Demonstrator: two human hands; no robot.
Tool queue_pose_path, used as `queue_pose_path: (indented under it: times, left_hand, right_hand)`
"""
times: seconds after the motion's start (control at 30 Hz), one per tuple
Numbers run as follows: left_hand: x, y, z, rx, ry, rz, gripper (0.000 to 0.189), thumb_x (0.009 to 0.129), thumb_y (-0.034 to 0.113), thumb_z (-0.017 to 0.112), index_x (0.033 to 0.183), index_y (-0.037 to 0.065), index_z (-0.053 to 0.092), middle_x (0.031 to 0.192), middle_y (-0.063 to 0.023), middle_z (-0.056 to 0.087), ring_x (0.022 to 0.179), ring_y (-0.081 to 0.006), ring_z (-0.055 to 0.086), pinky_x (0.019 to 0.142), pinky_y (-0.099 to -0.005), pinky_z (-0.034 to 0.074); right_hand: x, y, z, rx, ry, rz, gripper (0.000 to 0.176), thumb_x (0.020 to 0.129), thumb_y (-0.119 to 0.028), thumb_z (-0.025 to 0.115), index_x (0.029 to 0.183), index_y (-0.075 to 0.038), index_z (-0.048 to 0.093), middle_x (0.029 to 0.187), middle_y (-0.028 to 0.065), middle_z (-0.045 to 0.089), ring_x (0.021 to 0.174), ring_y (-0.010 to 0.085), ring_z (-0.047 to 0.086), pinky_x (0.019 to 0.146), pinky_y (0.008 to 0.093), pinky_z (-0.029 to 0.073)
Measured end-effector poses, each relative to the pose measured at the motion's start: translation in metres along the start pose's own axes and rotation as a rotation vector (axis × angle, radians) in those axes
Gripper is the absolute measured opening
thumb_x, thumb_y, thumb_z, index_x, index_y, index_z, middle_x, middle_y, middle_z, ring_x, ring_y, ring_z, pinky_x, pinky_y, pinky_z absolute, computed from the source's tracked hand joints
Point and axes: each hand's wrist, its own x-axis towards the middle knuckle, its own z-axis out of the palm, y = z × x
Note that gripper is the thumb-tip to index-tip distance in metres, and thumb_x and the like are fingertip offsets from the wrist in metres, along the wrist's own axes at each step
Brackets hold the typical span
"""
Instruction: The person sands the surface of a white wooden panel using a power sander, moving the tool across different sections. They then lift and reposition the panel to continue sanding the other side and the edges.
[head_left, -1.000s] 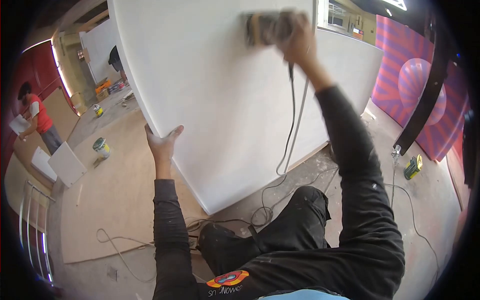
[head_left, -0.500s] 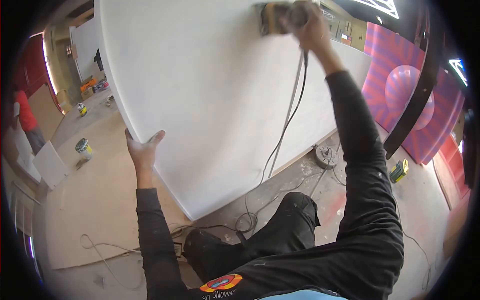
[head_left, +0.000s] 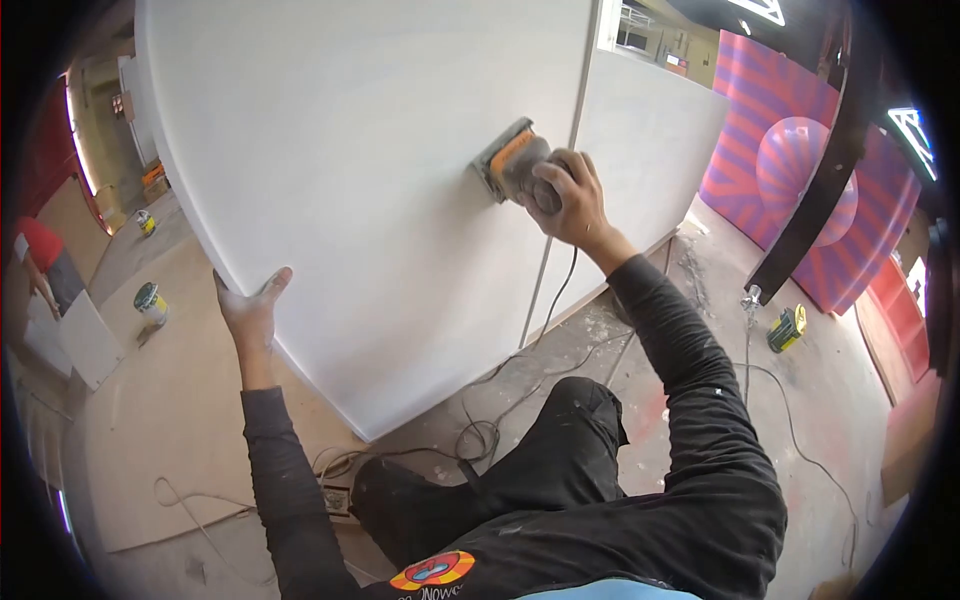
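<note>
A large white panel [head_left: 340, 180] stands tilted before me and fills the middle of the view. My right hand [head_left: 572, 203] is wrapped round the body of an orange and grey electric sander [head_left: 512, 166]. The sander's flat pad rests against the panel's face, right of its middle, and a dark cord hangs from the tool. At the panel's left edge my left hand [head_left: 252, 308] grips the border, thumb on the near face; its other fingers are mostly hidden behind the edge.
Cables [head_left: 478, 432] loop across the floor round my knees. Paint cans stand at left [head_left: 151, 303] and right [head_left: 787, 329]. A black post [head_left: 822, 185] and a pink-purple striped panel [head_left: 740, 150] are at right. Another person [head_left: 45, 255] bends over white boards at far left.
My right hand has brought the sander down and left from the panel's top to its middle right. My left hand keeps its grip on the edge. The other person has bent lower.
</note>
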Motion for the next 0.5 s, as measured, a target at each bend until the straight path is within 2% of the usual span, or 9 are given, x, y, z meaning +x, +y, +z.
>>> queue_pose_path:
  times: [0.07,0.13,0.2,0.23,0.33,0.37,0.4,0.47,0.5]
  left_hand:
    - [0.001,0.001,0.000,0.018,0.001,-0.002,0.082,0.071,0.001,0.092,0.137,-0.006,0.045,0.128,-0.0161,0.061,0.116,-0.0254,0.061,0.100,-0.0332,0.051]
    - [0.001,0.000,0.000,0.003,0.012,-0.026,0.081,0.071,0.000,0.091,0.138,-0.006,0.045,0.129,-0.0162,0.061,0.118,-0.0261,0.061,0.102,-0.0340,0.050]
    - [0.005,-0.006,-0.002,-0.021,-0.002,-0.023,0.082,0.071,-0.001,0.090,0.139,-0.006,0.044,0.130,-0.0164,0.060,0.118,-0.0263,0.061,0.103,-0.0345,0.050]
    - [0.005,-0.007,-0.003,-0.036,-0.012,-0.022,0.082,0.072,-0.002,0.090,0.140,-0.006,0.044,0.132,-0.0167,0.060,0.119,-0.0265,0.060,0.104,-0.0350,0.050]
    - [0.000,0.000,-0.002,0.076,0.039,0.013,0.079,0.074,0.000,0.089,0.141,-0.004,0.046,0.133,-0.0161,0.060,0.118,-0.0268,0.062,0.103,-0.0349,0.052]
    - [-0.001,-0.003,-0.002,0.080,0.043,0.006,0.079,0.074,0.000,0.089,0.141,-0.004,0.046,0.133,-0.0161,0.060,0.118,-0.0268,0.062,0.103,-0.0349,0.052]
    - [0.001,-0.006,-0.004,0.047,0.033,-0.005,0.079,0.074,0.000,0.089,0.141,-0.004,0.046,0.132,-0.0154,0.060,0.117,-0.0259,0.062,0.102,-0.0347,0.053]
    - [0.002,-0.007,-0.005,0.020,0.023,-0.015,0.078,0.075,0.000,0.089,0.140,-0.004,0.047,0.130,-0.0146,0.060,0.116,-0.0251,0.062,0.101,-0.0345,0.054]
    - [0.002,-0.007,-0.004,-0.008,0.020,-0.030,0.077,0.075,0.000,0.089,0.140,-0.004,0.047,0.129,-0.0138,0.060,0.115,-0.0246,0.062,0.100,-0.0346,0.054]
  right_hand:
    - [-0.003,0.017,-0.001,0.011,0.037,0.016,0.041,0.070,-0.019,0.089,0.104,-0.011,0.067,0.112,0.0153,0.061,0.105,0.0355,0.060,0.087,0.0468,0.054]
    - [0.029,0.037,-0.015,-0.082,0.097,-0.030,0.049,0.063,-0.014,0.092,0.103,-0.006,0.066,0.109,0.0166,0.062,0.102,0.0368,0.062,0.086,0.0446,0.055]
    - [0.068,0.074,-0.022,-0.058,0.161,-0.026,0.041,0.070,-0.020,0.090,0.102,-0.007,0.068,0.105,0.0150,0.065,0.100,0.0364,0.063,0.084,0.0438,0.055]
    - [0.093,0.082,-0.033,-0.067,0.185,-0.054,0.045,0.069,-0.016,0.092,0.105,-0.004,0.066,0.103,0.0151,0.065,0.097,0.0364,0.065,0.085,0.0428,0.055]
    - [0.154,0.122,-0.054,-0.157,0.222,0.066,0.053,0.075,-0.034,0.091,0.111,-0.005,0.066,0.108,0.0137,0.069,0.097,0.0309,0.068,0.082,0.0412,0.055]
    - [0.177,0.126,-0.056,-0.079,0.308,0.120,0.040,0.079,-0.022,0.086,0.103,-0.004,0.060,0.094,0.0110,0.058,0.087,0.0247,0.056,0.077,0.0418,0.049]
    - [0.190,0.129,-0.068,0.087,0.218,0.313,0.042,0.077,-0.020,0.087,0.106,-0.003,0.060,0.099,0.0117,0.059,0.087,0.0244,0.057,0.077,0.0417,0.050]
    - [0.204,0.133,-0.072,-0.077,0.329,0.142,0.040,0.077,-0.017,0.087,0.103,-0.003,0.060,0.096,0.0107,0.059,0.084,0.0237,0.057,0.075,0.0410,0.050]
    - [0.198,0.131,-0.071,-0.072,0.330,0.147,0.040,0.077,-0.017,0.087,0.103,-0.003,0.060,0.096,0.0107,0.059,0.084,0.0237,0.057,0.075,0.0410,0.050]
